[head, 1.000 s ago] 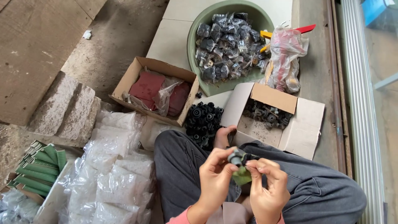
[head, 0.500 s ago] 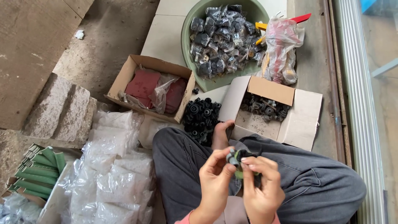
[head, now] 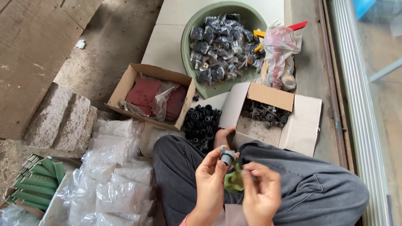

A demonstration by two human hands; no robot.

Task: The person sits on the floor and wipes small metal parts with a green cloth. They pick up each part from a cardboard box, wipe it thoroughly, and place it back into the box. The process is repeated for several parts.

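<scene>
Left hand (head: 211, 178) pinching small grey part (head: 227, 155); right hand (head: 260, 196) gripping green piece (head: 233, 181).

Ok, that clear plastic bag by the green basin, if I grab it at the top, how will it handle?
The clear plastic bag would probably sag and shift, since its film is crumpled around loose contents. It looks fairly full, so likely weighty for its size. Leaning against the green basin, it may slump when moved.

There were two open cardboard boxes, one (head: 125, 86) at nine o'clock of the other (head: 307, 121), one green basin (head: 188, 37) at twelve o'clock, and two hands, left hand (head: 211, 182) and right hand (head: 261, 196).
</scene>
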